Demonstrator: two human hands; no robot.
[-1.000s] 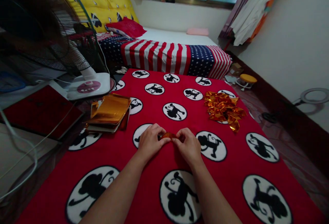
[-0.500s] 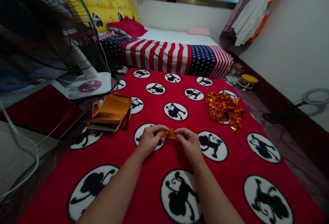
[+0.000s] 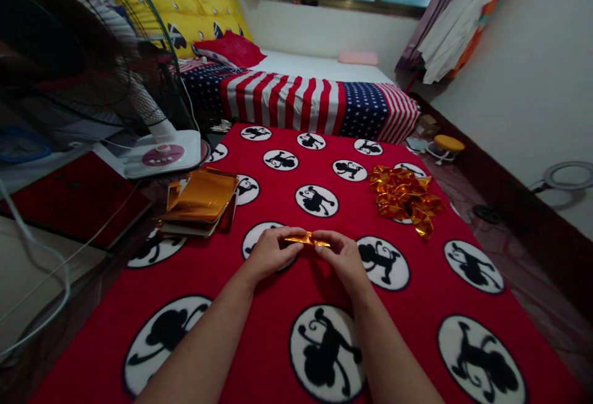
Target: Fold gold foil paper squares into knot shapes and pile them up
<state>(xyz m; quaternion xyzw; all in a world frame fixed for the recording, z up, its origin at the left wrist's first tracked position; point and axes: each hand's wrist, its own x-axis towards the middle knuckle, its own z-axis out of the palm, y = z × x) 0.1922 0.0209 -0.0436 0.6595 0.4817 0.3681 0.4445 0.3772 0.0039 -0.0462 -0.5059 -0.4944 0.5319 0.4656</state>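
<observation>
My left hand [image 3: 271, 252] and my right hand [image 3: 341, 258] meet over a red blanket [image 3: 278, 293] printed with black-and-white monkey circles. Together they pinch a small folded piece of gold foil paper [image 3: 307, 240], held just above the blanket; each hand's fingers are closed on one end of it. A stack of flat gold foil sheets [image 3: 201, 200] lies to the left of my hands. To the right, further back, sits a heap of folded gold foil pieces [image 3: 404, 197].
A standing fan [image 3: 92, 64] with its white base [image 3: 162, 154] is at the left, with cables and a red flat case [image 3: 69, 197] near it. A bed with a stars-and-stripes cover [image 3: 319, 104] lies beyond the blanket. A ring light [image 3: 567, 175] lies by the right wall.
My hands have lifted the gold piece slightly off the blanket and spread it flatter and longer between the fingertips. The view has barely shifted.
</observation>
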